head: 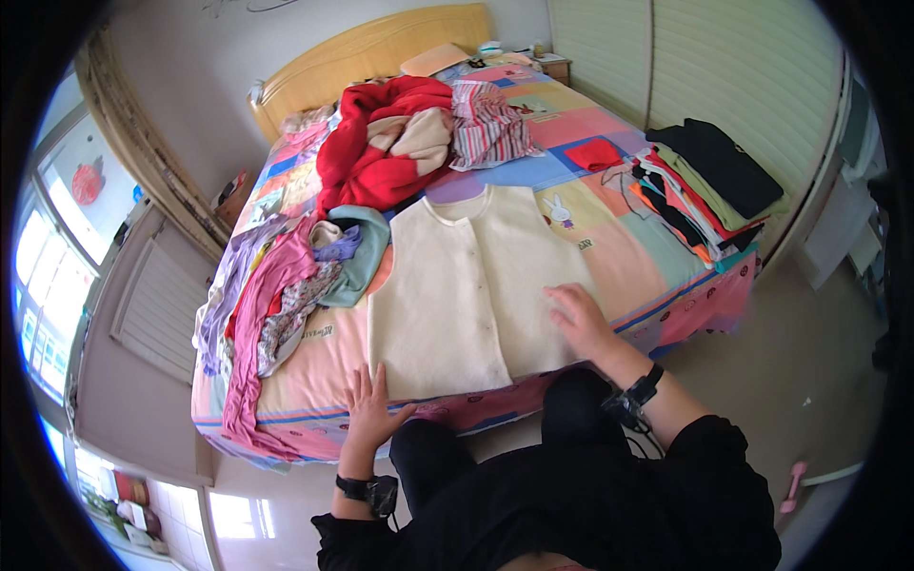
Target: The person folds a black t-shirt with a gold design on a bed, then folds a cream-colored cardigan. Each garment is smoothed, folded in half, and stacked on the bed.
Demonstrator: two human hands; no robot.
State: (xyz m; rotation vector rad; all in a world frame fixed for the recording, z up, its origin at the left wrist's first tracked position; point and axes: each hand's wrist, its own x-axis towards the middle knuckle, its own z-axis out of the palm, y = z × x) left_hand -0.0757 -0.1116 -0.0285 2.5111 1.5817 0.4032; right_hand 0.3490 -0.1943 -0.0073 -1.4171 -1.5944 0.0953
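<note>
A cream buttoned vest (450,307) lies spread flat, front side up, on the patterned bedspread (628,257), its hem along the bed's near edge. My left hand (373,403) rests at the vest's lower left corner with fingers spread, holding nothing. On the right panel of the vest, near its side edge, is my right hand (580,321), palm down, fingers apart and nothing gripped.
Loose clothes, among them a pink garment (275,285), lie on the bed's left. Beyond the vest are a red blanket (385,171) and a striped cloth (489,128). Folded clothes (714,185) are stacked at right. A pink dumbbell (793,487) lies on the floor.
</note>
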